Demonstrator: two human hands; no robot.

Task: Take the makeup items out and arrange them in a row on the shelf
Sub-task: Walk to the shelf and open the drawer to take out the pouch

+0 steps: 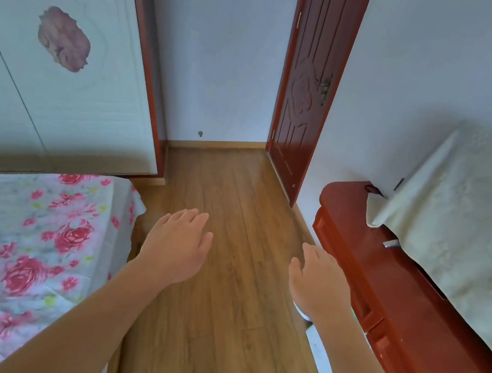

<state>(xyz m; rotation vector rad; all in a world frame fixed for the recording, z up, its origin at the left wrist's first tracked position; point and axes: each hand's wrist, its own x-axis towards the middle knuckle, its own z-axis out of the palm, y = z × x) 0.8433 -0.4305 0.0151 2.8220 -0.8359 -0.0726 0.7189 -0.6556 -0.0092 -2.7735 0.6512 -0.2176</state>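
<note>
Wooden floor beneath left hand and right hand, both grips loose and empty, fingers forward.

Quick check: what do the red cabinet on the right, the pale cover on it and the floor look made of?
Cabinet: probably wood under glossy red-brown lacquer; light reflects off its top and panelled front.
Cover: matte cream fabric; it drapes in folds, with a faint raised pattern.
Floor: wood or wood-look laminate, satin; plank seams and grain show.
</note>
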